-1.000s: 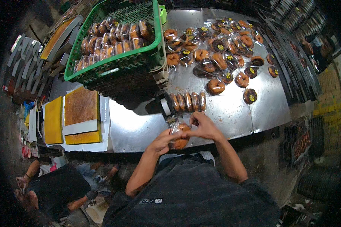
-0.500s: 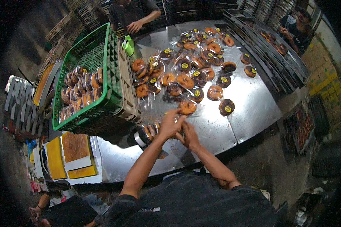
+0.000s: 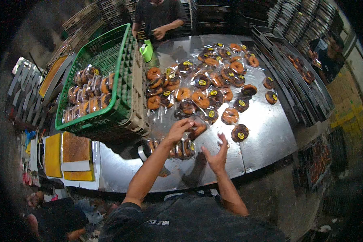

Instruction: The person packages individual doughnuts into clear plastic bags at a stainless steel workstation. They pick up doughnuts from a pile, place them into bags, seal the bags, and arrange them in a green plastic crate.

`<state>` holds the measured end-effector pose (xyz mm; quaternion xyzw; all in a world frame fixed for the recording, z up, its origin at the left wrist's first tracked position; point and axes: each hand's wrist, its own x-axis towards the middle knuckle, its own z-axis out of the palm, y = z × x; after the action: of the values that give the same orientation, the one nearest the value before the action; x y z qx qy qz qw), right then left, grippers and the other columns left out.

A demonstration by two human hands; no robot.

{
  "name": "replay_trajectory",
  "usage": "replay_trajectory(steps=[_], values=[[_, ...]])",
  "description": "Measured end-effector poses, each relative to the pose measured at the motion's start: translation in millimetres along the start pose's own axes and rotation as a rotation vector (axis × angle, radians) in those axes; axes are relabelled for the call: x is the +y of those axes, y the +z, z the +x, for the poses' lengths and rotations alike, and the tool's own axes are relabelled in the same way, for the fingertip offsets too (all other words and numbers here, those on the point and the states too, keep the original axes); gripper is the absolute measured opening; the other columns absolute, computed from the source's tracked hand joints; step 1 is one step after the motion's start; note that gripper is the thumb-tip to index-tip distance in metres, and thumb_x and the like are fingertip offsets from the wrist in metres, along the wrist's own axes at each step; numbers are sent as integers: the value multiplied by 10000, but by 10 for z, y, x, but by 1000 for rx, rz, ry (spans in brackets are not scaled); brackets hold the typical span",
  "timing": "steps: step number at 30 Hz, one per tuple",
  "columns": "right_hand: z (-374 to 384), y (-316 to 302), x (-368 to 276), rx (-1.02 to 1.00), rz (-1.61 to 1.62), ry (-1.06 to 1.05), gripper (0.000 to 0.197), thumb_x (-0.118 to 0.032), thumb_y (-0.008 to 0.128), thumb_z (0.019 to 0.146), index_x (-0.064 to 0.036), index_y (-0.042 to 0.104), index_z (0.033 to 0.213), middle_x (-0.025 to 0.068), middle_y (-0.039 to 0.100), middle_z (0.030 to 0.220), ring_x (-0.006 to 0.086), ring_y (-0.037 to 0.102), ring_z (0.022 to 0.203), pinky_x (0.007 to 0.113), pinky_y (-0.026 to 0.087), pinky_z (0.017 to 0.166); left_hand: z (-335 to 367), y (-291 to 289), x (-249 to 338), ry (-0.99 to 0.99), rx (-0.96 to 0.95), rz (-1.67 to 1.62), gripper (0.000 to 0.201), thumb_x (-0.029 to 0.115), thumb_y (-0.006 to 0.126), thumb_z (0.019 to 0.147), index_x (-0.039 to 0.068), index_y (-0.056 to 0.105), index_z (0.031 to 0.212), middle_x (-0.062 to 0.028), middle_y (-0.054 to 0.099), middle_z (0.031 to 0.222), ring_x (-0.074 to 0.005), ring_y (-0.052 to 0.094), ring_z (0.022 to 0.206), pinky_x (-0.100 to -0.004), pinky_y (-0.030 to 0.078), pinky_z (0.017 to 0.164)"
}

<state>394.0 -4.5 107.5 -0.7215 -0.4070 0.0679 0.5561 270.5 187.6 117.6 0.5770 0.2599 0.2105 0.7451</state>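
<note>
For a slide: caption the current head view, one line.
Left grip holding a wrapped doughnut over the metal table, right grip open.

Clear-wrapped brown doughnut [image 3: 198, 130], held tilted; nearby, row of wrapped doughnuts [image 3: 186, 149] on edge.

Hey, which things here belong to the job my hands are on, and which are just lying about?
Likely part of the job:
wrapped doughnut in your left hand
row of wrapped doughnuts standing on edge
loose wrapped doughnuts
green crate holding wrapped doughnuts

Seemingly just lying about:
yellow cake slab
brown-topped cake slab
bright green object beside the crate
</note>
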Motion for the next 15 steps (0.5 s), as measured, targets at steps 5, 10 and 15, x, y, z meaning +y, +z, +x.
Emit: replay_trajectory(steps=[5, 10, 15], values=[[229, 226, -431, -585, 342, 175, 472, -265, 830, 806, -2, 627, 1140, 67, 657, 992, 147, 610, 916, 284, 485, 839, -807, -25, 191, -15, 261, -529, 313, 247, 576, 1008, 40, 560, 1242, -89, 630, 1215, -188, 610, 1086, -363, 480, 971], [-118, 673, -633, -599, 482, 191, 311, -232, 743, 899, -6, 651, 1093, 61, 650, 956, 124, 588, 872, 277, 475, 786, -1520, -57, 164, 16, 434, -317, 393, 109, 710, 909, 26, 544, 1255, -73, 630, 1206, -194, 596, 1112, -377, 466, 993], [-381, 806, -1127, -501, 431, 162, 131, -151, 702, 919, -22, 695, 942, 79, 669, 912, 151, 605, 839, 281, 474, 806, -2132, -321, 128, 59, 301, -382, 479, 140, 736, 898, -14, 526, 1300, -90, 675, 1143, -159, 656, 1021, -298, 547, 882]])
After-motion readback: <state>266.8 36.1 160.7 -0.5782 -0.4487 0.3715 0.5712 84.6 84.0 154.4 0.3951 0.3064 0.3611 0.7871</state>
